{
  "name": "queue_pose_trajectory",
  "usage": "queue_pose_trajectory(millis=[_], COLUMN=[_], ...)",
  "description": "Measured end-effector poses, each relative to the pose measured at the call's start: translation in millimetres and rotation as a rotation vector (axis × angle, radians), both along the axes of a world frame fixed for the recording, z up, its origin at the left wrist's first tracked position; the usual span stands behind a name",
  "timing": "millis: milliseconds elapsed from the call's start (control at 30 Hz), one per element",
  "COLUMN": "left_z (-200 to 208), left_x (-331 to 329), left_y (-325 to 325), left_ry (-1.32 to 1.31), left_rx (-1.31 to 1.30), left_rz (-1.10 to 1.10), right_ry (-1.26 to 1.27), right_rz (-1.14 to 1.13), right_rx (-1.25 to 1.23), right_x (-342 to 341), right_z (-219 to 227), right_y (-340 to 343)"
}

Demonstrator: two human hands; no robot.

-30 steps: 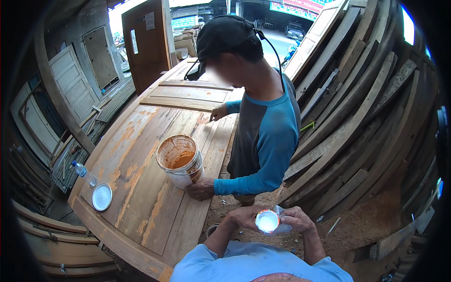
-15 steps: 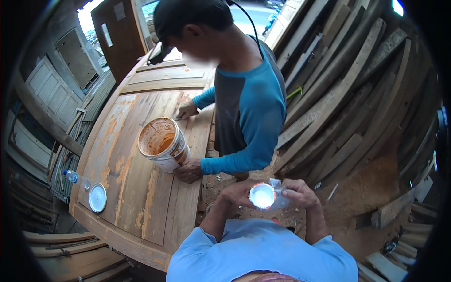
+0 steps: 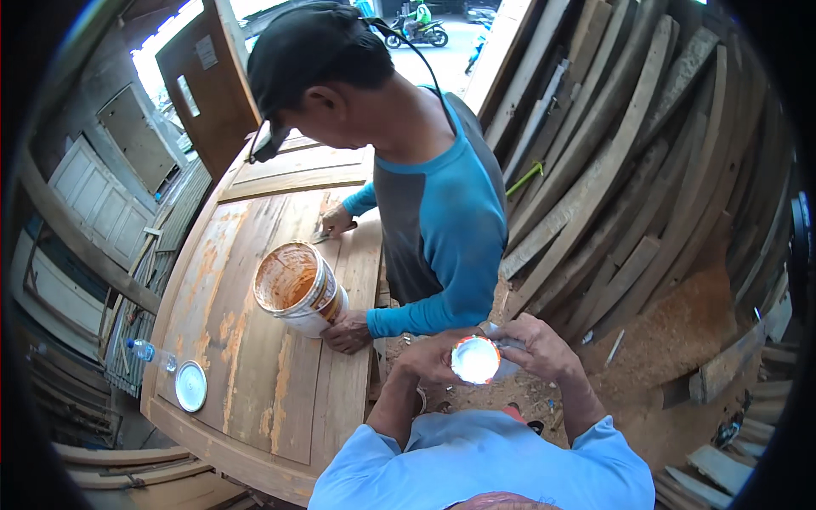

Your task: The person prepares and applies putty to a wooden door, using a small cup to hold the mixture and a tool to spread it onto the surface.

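In front of my chest, my left hand (image 3: 432, 355) is wrapped round a small round container (image 3: 475, 360), its top glaring white and its rim marked red-orange. My right hand (image 3: 540, 344) pinches a crumpled, translucent piece of plastic (image 3: 505, 368) against the container's right side. Ahead and to the left, a co-worker's left hand (image 3: 348, 332) steadies a white bucket (image 3: 316, 319) with orange-brown paste inside. The co-worker's other hand (image 3: 337, 221) presses a putty knife (image 3: 320, 237) on a wooden door panel (image 3: 246, 340) patched with orange filler.
A round white lid (image 3: 190, 387) and a clear plastic bottle (image 3: 151, 354) lie at the panel's left edge. Timber planks (image 3: 595, 170) lean along the right. Sawdust and scraps cover the floor (image 3: 629, 357). Beyond the doorway, a motorbike (image 3: 416, 34) is on the road.
My right hand has moved in closer to the container, and the plastic is bunched tighter against it. My view has shifted slightly. A motorbike has come into sight outside.
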State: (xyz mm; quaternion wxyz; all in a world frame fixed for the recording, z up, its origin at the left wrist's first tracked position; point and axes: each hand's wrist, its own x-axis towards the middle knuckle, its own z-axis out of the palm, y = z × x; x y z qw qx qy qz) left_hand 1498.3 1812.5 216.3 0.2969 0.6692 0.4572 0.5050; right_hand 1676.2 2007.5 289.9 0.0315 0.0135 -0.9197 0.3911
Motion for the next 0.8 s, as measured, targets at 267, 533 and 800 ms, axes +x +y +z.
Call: queue_pose_trajectory(millis=[267,533,800], left_z=[6.0,0.5,1.7], left_x=[18.2,29.2,28.3], left_y=[-8.0,5.6,17.9], left_ry=[-0.128,-0.186,-0.172], left_rx=[0.018,0.060,0.096], left_rz=[-0.099,-0.121,-0.191], right_ry=[-0.100,0.065,0.202], right_rz=[0.053,-0.068,-0.078], right_rx=[-0.653,-1.249,-1.383], right_x=[11.6,21.2,27.1], right_z=[-33.0,-59.8,-40.2], right_y=[5.0,0.3,2.6])
